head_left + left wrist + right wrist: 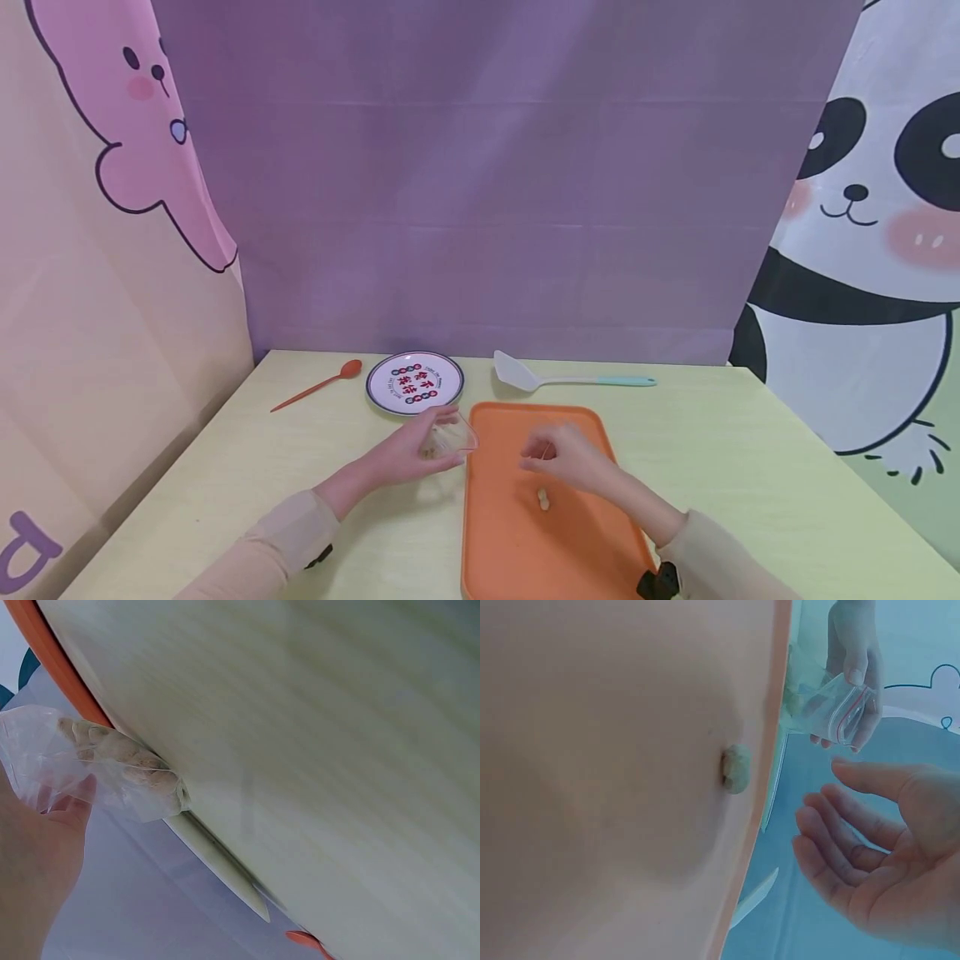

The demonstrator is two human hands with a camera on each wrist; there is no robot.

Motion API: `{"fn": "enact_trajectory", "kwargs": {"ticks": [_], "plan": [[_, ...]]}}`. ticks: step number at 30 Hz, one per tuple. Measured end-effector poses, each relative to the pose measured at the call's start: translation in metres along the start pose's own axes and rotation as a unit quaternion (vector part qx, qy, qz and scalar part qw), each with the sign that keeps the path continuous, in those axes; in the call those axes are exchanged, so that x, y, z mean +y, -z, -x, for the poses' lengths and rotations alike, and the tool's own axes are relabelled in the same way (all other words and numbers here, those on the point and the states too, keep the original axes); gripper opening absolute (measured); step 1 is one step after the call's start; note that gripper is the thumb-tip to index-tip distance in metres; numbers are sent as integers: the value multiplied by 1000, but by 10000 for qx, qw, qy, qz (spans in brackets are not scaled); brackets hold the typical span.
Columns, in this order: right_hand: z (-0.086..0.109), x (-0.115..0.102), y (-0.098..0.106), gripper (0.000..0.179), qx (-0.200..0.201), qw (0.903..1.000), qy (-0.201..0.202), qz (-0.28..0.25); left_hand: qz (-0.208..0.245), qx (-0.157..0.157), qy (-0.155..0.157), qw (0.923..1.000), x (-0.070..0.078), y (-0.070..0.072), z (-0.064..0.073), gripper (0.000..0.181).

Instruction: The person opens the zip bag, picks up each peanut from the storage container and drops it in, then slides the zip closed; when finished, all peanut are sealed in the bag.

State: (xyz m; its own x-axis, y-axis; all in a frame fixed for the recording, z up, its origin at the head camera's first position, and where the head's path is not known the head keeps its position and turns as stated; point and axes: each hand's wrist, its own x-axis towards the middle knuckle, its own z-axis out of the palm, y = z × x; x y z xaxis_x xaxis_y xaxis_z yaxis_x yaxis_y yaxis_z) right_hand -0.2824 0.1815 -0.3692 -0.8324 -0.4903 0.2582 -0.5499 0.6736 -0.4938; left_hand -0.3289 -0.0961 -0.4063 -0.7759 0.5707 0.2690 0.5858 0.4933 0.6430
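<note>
My left hand (405, 457) grips a clear zip bag (454, 437) with a red line along its mouth, over the tray's left edge. Inside the bag, several peanuts in their shells (120, 750) lie at the bottom, as the left wrist view shows. A single unshelled peanut (543, 499) lies on the orange tray (510, 550). Above it hovers my right hand (572, 457). In the right wrist view that hand (900, 900) has loosely bent fingers, the thumb apart from them, and nothing between. The bag's mouth (849, 712) faces towards it.
Behind the left hand, a white plate (382, 387) with a blue rim and red lettering sits on the pale table (750, 483). An orange spoon (315, 388) lies to its left. A white spatula (517, 372) with a mint handle lies beyond the tray.
</note>
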Motion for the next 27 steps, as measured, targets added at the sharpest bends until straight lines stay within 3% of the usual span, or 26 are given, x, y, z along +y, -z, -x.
{"fn": "enact_trajectory", "kwargs": {"ticks": [6, 14, 21, 27], "plan": [[8, 5, 1, 16, -295, 9985, -460, 35, -37, -4, -32, 10000, 1, 0, -1, 78], [13, 5, -3, 25, -859, 9889, -1215, 25, 18, 8, -70, 10000, -1, -2, 0, 76], [11, 6, -4, 20, -1185, 9879, -981, -196, -37, 39, -137, 9999, -2, -2, -2, 78], [7, 9, -5, 11, -1118, 9920, -498, -309, -33, 19, -120, 9999, -2, -2, -1, 77]]}}
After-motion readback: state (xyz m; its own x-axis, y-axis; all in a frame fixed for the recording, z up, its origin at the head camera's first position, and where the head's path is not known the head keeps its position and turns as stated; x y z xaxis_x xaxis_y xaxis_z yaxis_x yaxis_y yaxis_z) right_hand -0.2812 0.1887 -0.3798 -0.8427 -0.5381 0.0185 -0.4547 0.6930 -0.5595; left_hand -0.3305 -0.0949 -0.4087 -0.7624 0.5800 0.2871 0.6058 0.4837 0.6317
